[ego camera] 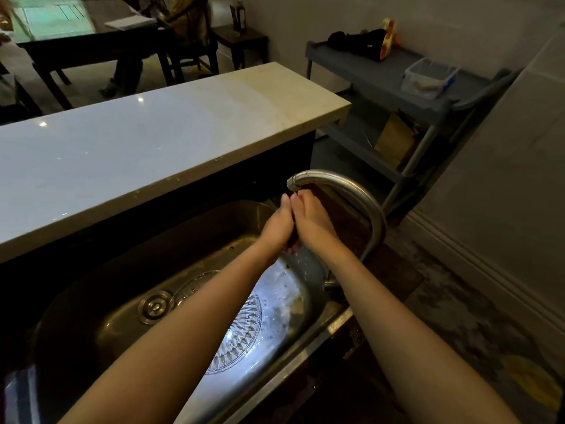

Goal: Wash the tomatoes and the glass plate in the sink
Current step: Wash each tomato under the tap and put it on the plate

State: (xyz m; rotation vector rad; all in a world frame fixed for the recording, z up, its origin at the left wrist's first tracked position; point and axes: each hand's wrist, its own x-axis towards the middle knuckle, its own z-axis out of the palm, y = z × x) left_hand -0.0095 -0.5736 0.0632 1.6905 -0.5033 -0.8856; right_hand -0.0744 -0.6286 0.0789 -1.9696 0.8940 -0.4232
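Observation:
My left hand [276,226] and my right hand [313,223] are pressed palm to palm just under the spout of the steel faucet [351,191], above the right end of the sink [101,289]. A small dark red sliver, apparently a tomato [292,241], shows in the gap between the palms; most of it is hidden. Water drips from the heels of my hands. The patterned glass plate [244,338] lies flat on the sink bottom, partly covered by my left forearm. No other tomatoes are visible.
The round drain [154,307] lies left of the plate. A long pale counter [137,148] runs behind the sink. A grey trolley [382,75] holding a plastic box [429,76] stands at the back right. A dark dining table [76,29] is far behind.

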